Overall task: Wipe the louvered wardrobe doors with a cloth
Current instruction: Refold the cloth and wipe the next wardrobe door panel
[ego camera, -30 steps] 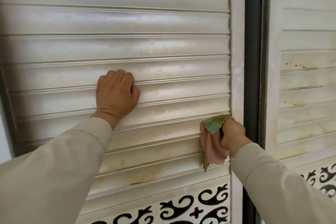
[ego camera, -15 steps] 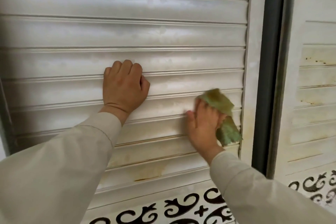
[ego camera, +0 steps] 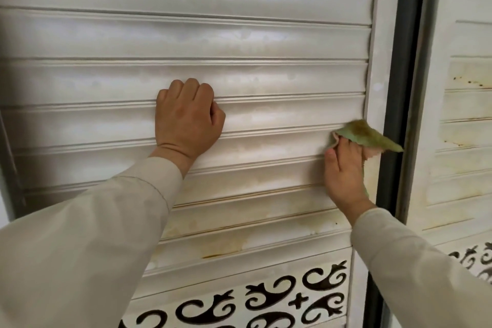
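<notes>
The left louvered wardrobe door (ego camera: 266,34) fills most of the view; its white slats are yellowed and stained lower down. My left hand (ego camera: 186,120) rests as a fist against a middle slat, fingertips hidden, holding nothing that I can see. My right hand (ego camera: 344,170) lies flat with straight fingers and presses a green and pink cloth (ego camera: 370,137) onto the slats at the door's right edge. The cloth's free corner sticks out over the frame towards the dark gap.
A dark vertical strip (ego camera: 399,61) separates this door from the right louvered door (ego camera: 466,168), which shows brown spots and stains. Below the slats runs a white panel with black scroll cut-outs (ego camera: 266,301). My sleeves cover the lower corners.
My right hand went from gripping the bunched cloth to pressing it flat, then slid right along the slats to the door's edge. My left hand stayed on its slat.
</notes>
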`<state>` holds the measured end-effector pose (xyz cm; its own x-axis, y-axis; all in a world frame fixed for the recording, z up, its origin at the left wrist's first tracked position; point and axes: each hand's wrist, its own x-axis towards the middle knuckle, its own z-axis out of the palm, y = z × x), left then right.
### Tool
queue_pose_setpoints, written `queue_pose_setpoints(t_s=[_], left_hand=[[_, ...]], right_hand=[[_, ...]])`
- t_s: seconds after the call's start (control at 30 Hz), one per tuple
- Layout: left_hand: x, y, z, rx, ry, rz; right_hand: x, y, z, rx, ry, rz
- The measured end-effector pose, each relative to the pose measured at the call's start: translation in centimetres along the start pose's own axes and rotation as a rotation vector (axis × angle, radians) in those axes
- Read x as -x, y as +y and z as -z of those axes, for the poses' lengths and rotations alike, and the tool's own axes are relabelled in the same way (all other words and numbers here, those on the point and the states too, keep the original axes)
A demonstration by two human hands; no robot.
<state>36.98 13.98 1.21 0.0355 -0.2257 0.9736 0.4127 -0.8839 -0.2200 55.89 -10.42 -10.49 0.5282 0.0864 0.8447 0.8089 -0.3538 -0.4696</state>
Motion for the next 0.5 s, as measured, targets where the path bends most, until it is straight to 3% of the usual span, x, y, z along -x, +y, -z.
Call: queue_pose_setpoints(t_s=[0.17,0.33,0.5], left_hand=[[-0.1,0.5,0.1,0.01,-0.014,0.006],[-0.1,0.3,-0.1,-0.009,0.012,-0.004],[0.1,0.4,-0.3,-0.016,0.031,-0.008]], right_hand=[[2.2,-2.1,-0.3,0.043,0.249,-0.209],[1.5,-1.3,1.6,-0.514,0.325,-0.795],[0.3,-1.6,2.8,-0.742,0.281,-1.038]])
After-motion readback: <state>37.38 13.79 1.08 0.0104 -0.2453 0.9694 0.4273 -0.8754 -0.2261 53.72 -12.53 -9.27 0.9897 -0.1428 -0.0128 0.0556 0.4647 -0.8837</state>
